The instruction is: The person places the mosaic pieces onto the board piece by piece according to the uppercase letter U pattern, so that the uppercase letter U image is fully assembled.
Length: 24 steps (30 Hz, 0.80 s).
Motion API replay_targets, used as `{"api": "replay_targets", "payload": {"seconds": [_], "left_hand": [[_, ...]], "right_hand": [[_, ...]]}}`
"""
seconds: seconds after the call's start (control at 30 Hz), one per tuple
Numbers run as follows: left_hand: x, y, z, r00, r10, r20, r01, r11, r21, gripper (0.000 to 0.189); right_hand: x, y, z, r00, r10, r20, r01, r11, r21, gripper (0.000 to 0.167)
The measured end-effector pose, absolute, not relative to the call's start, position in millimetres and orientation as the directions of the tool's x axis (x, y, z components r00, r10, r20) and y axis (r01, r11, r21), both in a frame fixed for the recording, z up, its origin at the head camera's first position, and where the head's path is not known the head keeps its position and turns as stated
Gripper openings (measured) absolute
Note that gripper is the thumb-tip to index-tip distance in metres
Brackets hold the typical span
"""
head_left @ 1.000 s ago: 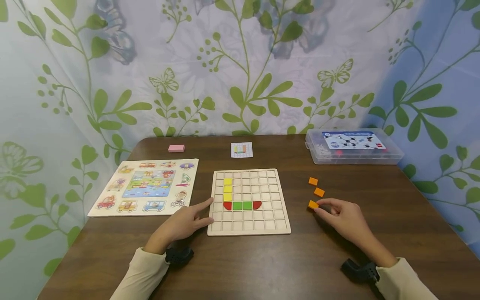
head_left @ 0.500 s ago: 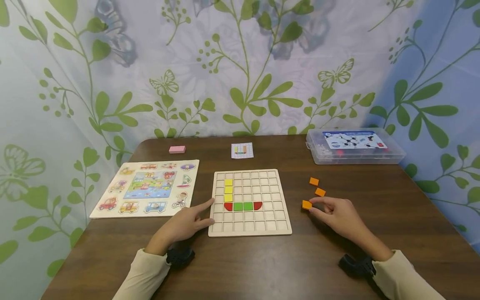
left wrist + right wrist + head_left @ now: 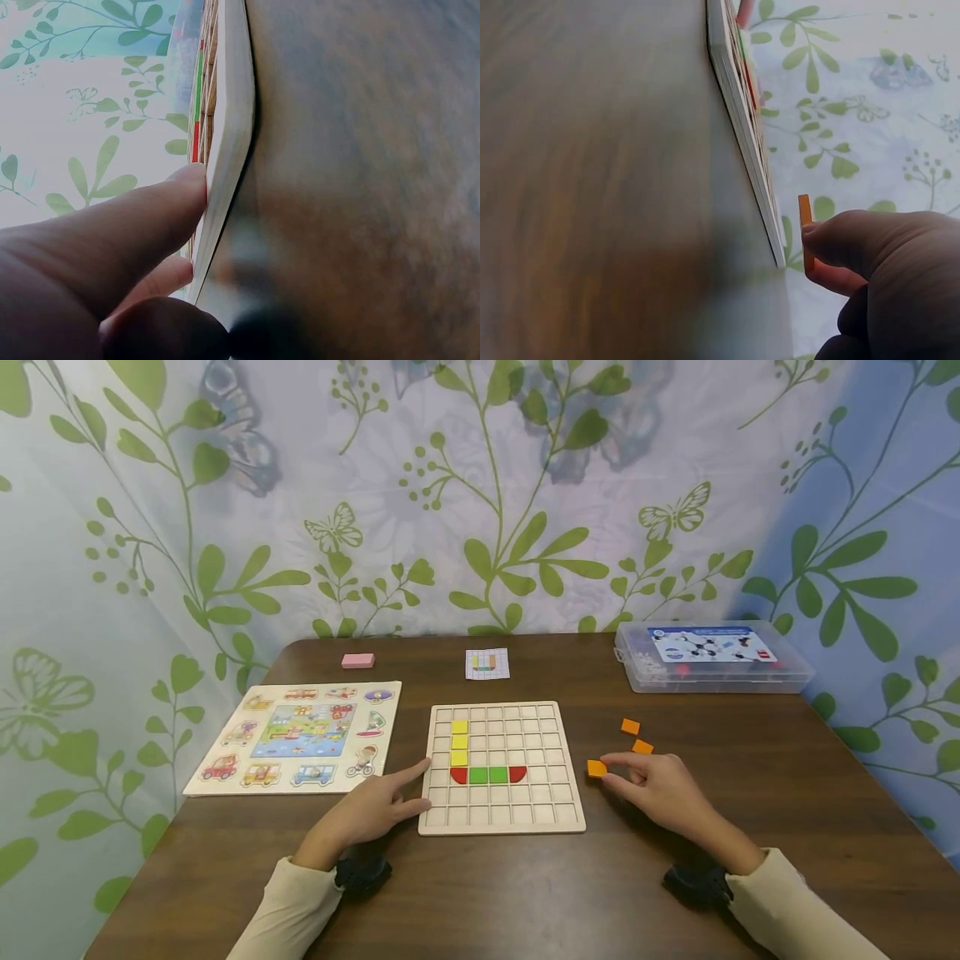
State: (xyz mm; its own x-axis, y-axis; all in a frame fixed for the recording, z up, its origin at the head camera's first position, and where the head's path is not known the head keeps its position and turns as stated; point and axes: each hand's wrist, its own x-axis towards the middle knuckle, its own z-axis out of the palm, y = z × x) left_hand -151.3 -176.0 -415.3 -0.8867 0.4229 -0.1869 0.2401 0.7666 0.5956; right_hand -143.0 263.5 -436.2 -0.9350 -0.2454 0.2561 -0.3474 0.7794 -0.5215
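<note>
A wooden grid board lies in the middle of the table. Three yellow squares stand in a column on it, above a row of two green squares with a red quarter-round piece at each end. My left hand touches the board's left edge with thumb and forefinger spread. Between thumb and forefinger my right hand pinches an orange square tile, just off the board's right edge; the right wrist view shows this tile edge-on. Two more orange tiles lie on the table beyond that hand.
A picture puzzle board lies at the left. At the back are a pink block, a small card with a coloured pattern and a clear plastic case. A patterned cloth hangs behind the table.
My right hand has carried the orange tile leftward, away from the two other orange tiles and up close to the grid board. The left hand has stayed at the board's edge.
</note>
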Motion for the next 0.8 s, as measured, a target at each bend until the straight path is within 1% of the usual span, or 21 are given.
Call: {"api": "replay_targets", "payload": {"seconds": [0.17, 0.4, 0.57, 0.8], "left_hand": [[-150, -175, -414, -0.888, 0.418, -0.190, 0.237, 0.772, 0.590, 0.068], [-150, -175, -415, -0.888, 0.416, -0.197, 0.235, 0.778, 0.583, 0.068], [-150, -176, -415, -0.886, 0.421, -0.195, 0.239, 0.774, 0.586, 0.068], [-150, -176, -415, -0.888, 0.419, -0.191, 0.234, 0.769, 0.595, 0.069]], "right_hand": [[-145, 256, -439, -0.936, -0.241, 0.257, -0.346, 0.774, -0.530, 0.029], [-147, 245, -441, -0.940, -0.249, 0.232, -0.340, 0.742, -0.578, 0.029], [-148, 242, -442, -0.942, -0.247, 0.226, -0.334, 0.746, -0.576, 0.028], [-159, 229, -441, -0.922, -0.293, 0.253, -0.387, 0.721, -0.576, 0.029]]}}
